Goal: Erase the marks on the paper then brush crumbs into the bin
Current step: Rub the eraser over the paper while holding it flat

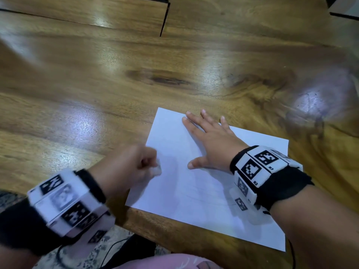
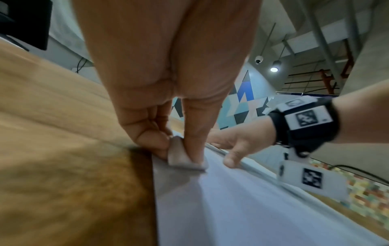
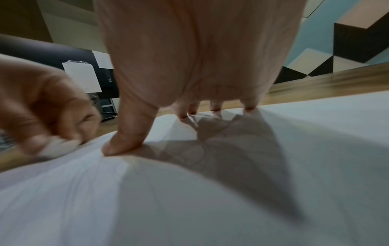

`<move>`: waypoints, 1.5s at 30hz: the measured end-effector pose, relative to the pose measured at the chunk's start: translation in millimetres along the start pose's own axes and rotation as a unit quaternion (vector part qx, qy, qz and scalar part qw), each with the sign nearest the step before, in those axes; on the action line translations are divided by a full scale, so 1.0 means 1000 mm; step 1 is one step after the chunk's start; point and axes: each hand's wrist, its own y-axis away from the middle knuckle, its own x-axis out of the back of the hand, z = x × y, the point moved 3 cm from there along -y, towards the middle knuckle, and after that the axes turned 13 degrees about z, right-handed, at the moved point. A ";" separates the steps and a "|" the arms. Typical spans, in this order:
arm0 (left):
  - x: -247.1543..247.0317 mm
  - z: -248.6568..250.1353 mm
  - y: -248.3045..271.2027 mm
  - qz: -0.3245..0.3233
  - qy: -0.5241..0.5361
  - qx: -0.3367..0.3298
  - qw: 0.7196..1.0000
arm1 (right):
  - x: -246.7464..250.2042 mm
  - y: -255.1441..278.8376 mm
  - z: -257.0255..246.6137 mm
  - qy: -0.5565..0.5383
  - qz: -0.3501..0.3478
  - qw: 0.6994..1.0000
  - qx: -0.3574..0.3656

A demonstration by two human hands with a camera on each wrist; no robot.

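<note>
We pinch the eraser (image 2: 185,154) between thumb and fingertips of our left hand (image 1: 128,167), the grip clamped tight on it so it will not roll while it rubs; it touches the paper (image 1: 194,191) right at the sheet's near-left edge. Just beyond that grip, our right hand (image 1: 211,144) lies flat on the sheet, fingers spread and straight, holding nothing; we judge it pins the paper so rubbing cannot drag or crease it. Faint pencil lines show near the right wrist, so erasing seems unfinished. Past both hands stretches the wooden table (image 1: 116,84). We see no bin and cannot make out crumbs
</note>
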 end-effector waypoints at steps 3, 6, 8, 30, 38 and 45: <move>0.001 -0.003 0.012 -0.082 -0.016 0.006 0.997 | 0.000 0.000 0.000 0.000 0.002 1.000 0.000; 0.009 0.002 -0.011 0.009 0.008 0.019 1.000 | 0.000 0.001 0.000 0.000 0.001 1.000 0.000; 0.011 0.006 -0.028 0.081 0.010 0.019 0.997 | 0.000 0.001 0.000 0.001 0.000 1.000 0.000; -0.015 0.010 0.013 -0.005 0.024 -0.067 0.997 | 0.000 0.000 0.000 0.000 -0.004 1.000 0.000; -0.011 0.020 -0.029 0.055 -0.004 -0.071 0.996 | 0.000 0.001 0.000 -0.004 0.006 1.000 0.001; -0.022 0.010 0.020 -0.053 0.052 -0.068 0.995 | -0.001 0.000 0.001 -0.003 0.005 1.000 0.002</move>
